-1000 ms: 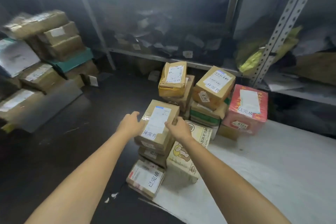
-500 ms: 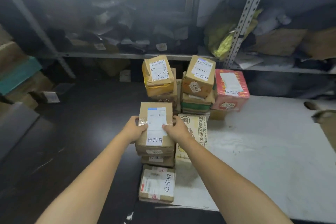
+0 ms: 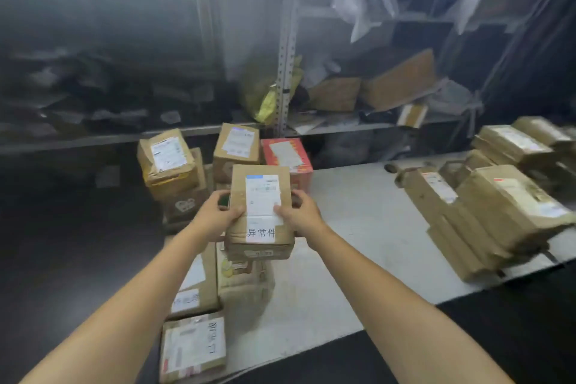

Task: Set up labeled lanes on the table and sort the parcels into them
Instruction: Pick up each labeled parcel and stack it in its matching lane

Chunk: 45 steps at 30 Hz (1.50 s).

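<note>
left of the parcel (image 3: 261,193), a heap of taped cardboard boxes (image 3: 168,162). the left hand (image 3: 215,217) curls round the parcel's left edge. the parcel, a matt brown carton with a smooth white label, is held above the counter (image 3: 358,227), long axis pointing away from the person. the right hand (image 3: 302,212) grips its right edge, equally near. well right of it, crinkled brown parcels (image 3: 498,209).

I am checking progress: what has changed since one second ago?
The left hand and right hand gripped the box and lifted it off the stack, up and a little to the right. The red box and the brown boxes beside it stayed in place.
</note>
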Motion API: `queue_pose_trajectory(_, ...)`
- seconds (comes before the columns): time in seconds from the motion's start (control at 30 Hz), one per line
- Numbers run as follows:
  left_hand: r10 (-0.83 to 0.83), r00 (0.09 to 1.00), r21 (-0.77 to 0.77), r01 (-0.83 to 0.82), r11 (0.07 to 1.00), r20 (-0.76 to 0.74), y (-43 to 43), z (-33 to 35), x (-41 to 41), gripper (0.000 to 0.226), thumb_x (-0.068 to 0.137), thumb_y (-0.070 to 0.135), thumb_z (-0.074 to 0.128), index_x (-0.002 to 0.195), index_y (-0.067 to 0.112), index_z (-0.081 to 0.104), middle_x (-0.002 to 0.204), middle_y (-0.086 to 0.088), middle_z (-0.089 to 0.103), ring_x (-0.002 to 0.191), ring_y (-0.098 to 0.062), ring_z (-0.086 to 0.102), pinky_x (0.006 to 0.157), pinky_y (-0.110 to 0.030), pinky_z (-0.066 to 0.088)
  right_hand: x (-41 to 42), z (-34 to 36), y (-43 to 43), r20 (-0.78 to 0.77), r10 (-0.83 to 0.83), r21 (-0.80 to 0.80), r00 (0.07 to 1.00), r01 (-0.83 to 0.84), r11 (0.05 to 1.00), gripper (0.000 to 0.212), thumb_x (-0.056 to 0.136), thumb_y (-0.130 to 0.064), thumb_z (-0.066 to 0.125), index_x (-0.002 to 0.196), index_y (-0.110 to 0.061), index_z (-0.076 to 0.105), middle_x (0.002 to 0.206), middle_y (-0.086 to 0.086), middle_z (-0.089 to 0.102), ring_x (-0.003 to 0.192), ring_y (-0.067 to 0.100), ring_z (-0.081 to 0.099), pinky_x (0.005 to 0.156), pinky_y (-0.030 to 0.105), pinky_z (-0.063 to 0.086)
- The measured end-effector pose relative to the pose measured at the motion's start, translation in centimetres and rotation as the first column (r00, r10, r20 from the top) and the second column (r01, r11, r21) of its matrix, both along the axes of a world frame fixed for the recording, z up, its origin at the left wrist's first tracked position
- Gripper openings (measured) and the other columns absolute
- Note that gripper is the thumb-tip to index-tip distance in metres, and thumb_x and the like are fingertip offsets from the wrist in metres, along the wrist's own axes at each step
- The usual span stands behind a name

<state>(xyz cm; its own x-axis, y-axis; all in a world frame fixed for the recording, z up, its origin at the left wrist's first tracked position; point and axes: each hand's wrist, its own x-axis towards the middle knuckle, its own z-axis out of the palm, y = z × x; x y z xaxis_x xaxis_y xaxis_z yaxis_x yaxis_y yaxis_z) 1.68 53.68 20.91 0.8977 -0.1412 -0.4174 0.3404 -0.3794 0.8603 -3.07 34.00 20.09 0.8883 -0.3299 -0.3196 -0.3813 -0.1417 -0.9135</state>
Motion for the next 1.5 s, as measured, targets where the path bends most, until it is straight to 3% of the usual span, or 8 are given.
queue_pose_trajectory(0.27, -0.24, 0.967, -0.047, 0.244, 0.969, 0.084, -17.5, 2.7, -3.5, 0.053, 0.091, 0.018, 0.072, 0.138, 0.017, 0.046, 0.11, -0.009, 0.066, 0.085, -0.017, 0.065, 0.067, -0.033, 0.053, -8.0, 2.8, -15.6, 0.002, -0.237, -0.007, 0.972, 0.237, 0.972, 0.057, 0.086, -0.026, 0.073, 0.138, -0.027, 0.049, 0.124, -0.009, 0.062, 0.109, 0.019, 0.063, 0.093, 0.044, 0.057)
queue_pose_trajectory(0.37, -0.302, 0.951, -0.075, 0.307, 0.949, 0.073, -24.0, 4.5, -5.3, 0.052, 0.091, 0.017, 0.072, 0.137, 0.02, 0.048, 0.098, -0.004, 0.065, 0.082, -0.017, 0.064, 0.064, -0.035, 0.053, -11.1, 3.9, -21.3, 0.027, -0.312, -0.01, 0.95, 0.312, 0.95, 0.059, 0.084, -0.027, 0.073, 0.138, -0.03, 0.05, 0.125, -0.005, 0.064, 0.11, 0.021, 0.063, 0.093, 0.047, 0.056)
queue_pose_trajectory(0.67, -0.494, 0.845, -0.057, 0.514, 0.856, 0.207, -44.0, 11.4, -12.2, 0.045, 0.092, 0.029, 0.071, 0.131, 0.026, 0.048, 0.11, 0.0, 0.064, 0.091, -0.011, 0.061, 0.065, -0.036, 0.054, -20.6, 10.4, -39.7, 0.181, -0.441, -0.073, 0.879, 0.459, 0.885, 0.07, 0.086, -0.029, 0.075, 0.148, -0.025, 0.042, 0.14, -0.001, 0.056, 0.119, 0.021, 0.057, 0.101, 0.044, 0.051)
queue_pose_trajectory(0.9, -0.62, 0.736, -0.071, 0.658, 0.75, 0.272, -58.9, 14.9, -17.1, 0.049, 0.088, 0.032, 0.076, 0.129, 0.029, 0.05, 0.109, -0.003, 0.068, 0.093, -0.017, 0.068, 0.067, -0.038, 0.06, -29.3, 14.9, -51.8, 0.25, -0.54, -0.1, 0.803, 0.577, 0.811, 0.068, 0.094, -0.023, 0.069, 0.152, -0.017, 0.034, 0.147, 0.005, 0.047, 0.127, 0.022, 0.049, 0.094, 0.036, 0.046)
queue_pose_trajectory(1.1, -0.746, 0.614, -0.075, 0.783, 0.618, 0.257, -71.6, 13.9, -20.7, 0.046, 0.09, 0.03, 0.073, 0.129, 0.028, 0.049, 0.11, -0.002, 0.066, 0.093, -0.018, 0.067, 0.072, -0.041, 0.06, -34.3, 14.2, -61.7, 0.23, -0.691, -0.114, 0.685, 0.724, 0.68, 0.071, 0.088, -0.03, 0.075, 0.149, -0.02, 0.04, 0.14, 0.002, 0.056, 0.119, 0.021, 0.058, 0.102, 0.045, 0.051)
queue_pose_trajectory(1.27, -0.816, 0.513, -0.044, 0.852, 0.521, 0.266, -82.3, 11.6, -21.6, 0.055, 0.086, 0.034, 0.077, 0.132, 0.022, 0.049, 0.106, -0.003, 0.069, 0.091, -0.018, 0.071, 0.085, -0.047, 0.061, -36.7, 13.3, -68.8, 0.207, -0.783, -0.093, 0.586, 0.809, 0.581, 0.065, 0.092, -0.019, 0.072, 0.149, -0.015, 0.041, 0.139, 0.004, 0.048, 0.107, 0.013, 0.05, 0.086, 0.029, 0.045)
queue_pose_trajectory(1.37, -0.848, 0.461, -0.06, 0.884, 0.463, 0.261, -87.8, 10.8, -22.2, 0.055, 0.086, 0.03, 0.077, 0.133, 0.025, 0.049, 0.093, 0.002, 0.07, 0.086, -0.014, 0.071, 0.088, -0.047, 0.059, -37.8, 12.7, -73.2, 0.203, -0.822, -0.119, 0.532, 0.847, 0.519, 0.068, 0.091, -0.02, 0.073, 0.15, -0.015, 0.04, 0.151, 0.007, 0.037, 0.124, 0.019, 0.048, 0.09, 0.029, 0.043)
queue_pose_trajectory(1.5, -0.893, 0.409, -0.089, 0.912, 0.4, 0.185, -94.8, 9.1, -23.2, 0.069, 0.076, 0.036, 0.083, 0.135, 0.031, 0.049, 0.107, -0.003, 0.072, 0.096, -0.021, 0.072, 0.086, -0.051, 0.06, -39.6, 11.3, -78.5, 0.168, -0.868, -0.115, 0.468, 0.883, 0.454, 0.071, 0.09, -0.021, 0.074, 0.151, -0.021, 0.038, 0.156, 0.007, 0.033, 0.136, 0.023, 0.042, 0.091, 0.03, 0.041)
